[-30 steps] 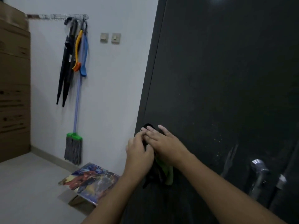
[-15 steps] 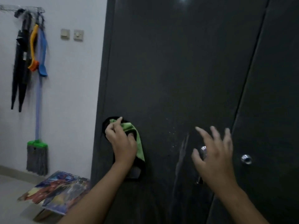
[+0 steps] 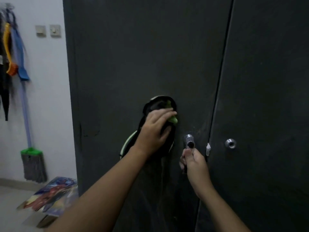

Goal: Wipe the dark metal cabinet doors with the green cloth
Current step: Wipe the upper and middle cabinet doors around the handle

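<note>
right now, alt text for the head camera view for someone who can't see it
The left hand presses the green cloth against the left dark metal cabinet door, while the right hand grips that door's silver handle. A green-headed mop is against the white wall at far left.

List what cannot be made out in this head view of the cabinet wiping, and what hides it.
Head view only.
Green cloth: mostly covered by the pressing left hand.
Door handle: lower part wrapped by the right hand.
Dark hanging items: blurred, cut by the left edge.
Left cabinet door: top and bottom beyond the frame.
</note>
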`<state>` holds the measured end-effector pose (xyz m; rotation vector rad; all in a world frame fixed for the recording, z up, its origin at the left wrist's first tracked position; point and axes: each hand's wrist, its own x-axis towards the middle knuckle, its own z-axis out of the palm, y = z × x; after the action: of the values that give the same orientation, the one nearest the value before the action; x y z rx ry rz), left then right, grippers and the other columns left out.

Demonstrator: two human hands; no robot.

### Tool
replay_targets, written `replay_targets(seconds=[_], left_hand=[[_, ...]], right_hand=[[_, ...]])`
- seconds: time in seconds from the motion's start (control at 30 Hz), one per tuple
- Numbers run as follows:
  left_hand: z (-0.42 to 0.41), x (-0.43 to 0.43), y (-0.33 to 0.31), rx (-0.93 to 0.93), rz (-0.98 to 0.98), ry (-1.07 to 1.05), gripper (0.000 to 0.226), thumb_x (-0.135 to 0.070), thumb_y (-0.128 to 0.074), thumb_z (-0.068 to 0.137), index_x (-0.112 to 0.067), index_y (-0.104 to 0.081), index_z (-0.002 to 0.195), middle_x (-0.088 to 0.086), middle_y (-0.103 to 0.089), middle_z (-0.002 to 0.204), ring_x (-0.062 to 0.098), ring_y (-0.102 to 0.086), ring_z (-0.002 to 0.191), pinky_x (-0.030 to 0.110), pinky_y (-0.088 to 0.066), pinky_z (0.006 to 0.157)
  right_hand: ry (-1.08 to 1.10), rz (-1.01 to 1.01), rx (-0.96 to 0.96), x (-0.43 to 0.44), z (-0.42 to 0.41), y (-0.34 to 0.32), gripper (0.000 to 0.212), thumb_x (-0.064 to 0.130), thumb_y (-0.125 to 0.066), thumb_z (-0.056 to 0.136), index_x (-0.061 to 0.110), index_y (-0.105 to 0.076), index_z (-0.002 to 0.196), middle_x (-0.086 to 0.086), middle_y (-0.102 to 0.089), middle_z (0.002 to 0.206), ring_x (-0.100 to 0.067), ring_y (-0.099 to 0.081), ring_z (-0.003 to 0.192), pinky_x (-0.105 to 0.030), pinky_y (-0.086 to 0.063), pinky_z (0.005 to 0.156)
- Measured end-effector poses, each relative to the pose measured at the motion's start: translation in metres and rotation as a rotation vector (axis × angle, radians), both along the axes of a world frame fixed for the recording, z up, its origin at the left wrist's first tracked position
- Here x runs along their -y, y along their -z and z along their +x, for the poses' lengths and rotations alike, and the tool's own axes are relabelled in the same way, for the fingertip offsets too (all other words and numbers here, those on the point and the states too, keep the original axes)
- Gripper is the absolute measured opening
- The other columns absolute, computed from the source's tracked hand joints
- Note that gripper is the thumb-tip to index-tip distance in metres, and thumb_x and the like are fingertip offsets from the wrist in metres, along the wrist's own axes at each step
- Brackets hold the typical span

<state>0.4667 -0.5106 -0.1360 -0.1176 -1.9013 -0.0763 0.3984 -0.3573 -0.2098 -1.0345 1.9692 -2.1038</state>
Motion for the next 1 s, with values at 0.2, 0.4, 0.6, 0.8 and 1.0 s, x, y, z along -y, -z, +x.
replay_targets(seconds=[0.2,0.4,0.6,0.8,1.0], left_hand=[[0.004,0.007,0.059,0.235,-0.262,0.005,0.027,-0.01,-0.057,0.09,-0.009,-0.069,0.114,0.005,-0.065,0.124,0.022,-0.05,0.11,0.028,-0.039,0.103],[0.039,0.029,0.041,0.136,-0.282,-0.114,0.034,-0.003,-0.051,0.081,-0.009,-0.07,0.108,0.009,-0.068,0.111,0.028,-0.058,0.1,0.03,-0.041,0.095],[0.035,0.028,-0.023,-0.205,0.215,-0.495,0.049,-0.004,-0.053,0.069,-0.021,-0.066,0.112,0.006,-0.062,0.11,0.028,-0.046,0.11,0.042,-0.036,0.089],[0.003,0.003,-0.011,-0.21,0.247,-0.365,0.042,-0.014,-0.061,0.08,-0.012,-0.061,0.121,0.016,-0.054,0.121,0.029,-0.038,0.113,0.038,-0.03,0.103],[0.01,0.006,0.038,0.037,-0.244,-0.31,0.041,-0.021,-0.064,0.084,-0.019,-0.066,0.126,0.004,-0.064,0.12,0.023,-0.053,0.098,0.037,-0.047,0.083]], right_hand=[[-0.059,-0.104,0.071,0.004,-0.002,0.001,0.028,0.016,-0.039,0.107,0.013,-0.047,0.08,0.009,-0.041,0.059,-0.005,-0.039,0.051,-0.018,-0.035,0.047],[-0.062,-0.134,0.038,0.008,-0.006,0.007,0.03,0.017,-0.039,0.107,0.015,-0.044,0.077,0.009,-0.039,0.059,-0.005,-0.034,0.05,-0.02,-0.03,0.047],[-0.042,-0.143,0.023,0.011,-0.007,0.011,0.031,0.018,-0.04,0.107,0.017,-0.044,0.076,0.011,-0.039,0.059,-0.004,-0.034,0.05,-0.019,-0.03,0.047],[0.003,-0.13,-0.008,0.015,-0.012,0.017,0.03,0.026,-0.043,0.105,0.021,-0.047,0.076,0.012,-0.043,0.059,-0.002,-0.039,0.051,-0.023,-0.032,0.051],[0.046,-0.126,-0.021,0.016,-0.012,0.02,0.027,0.029,-0.044,0.104,0.021,-0.05,0.08,0.008,-0.048,0.065,-0.007,-0.044,0.056,-0.026,-0.037,0.054]])
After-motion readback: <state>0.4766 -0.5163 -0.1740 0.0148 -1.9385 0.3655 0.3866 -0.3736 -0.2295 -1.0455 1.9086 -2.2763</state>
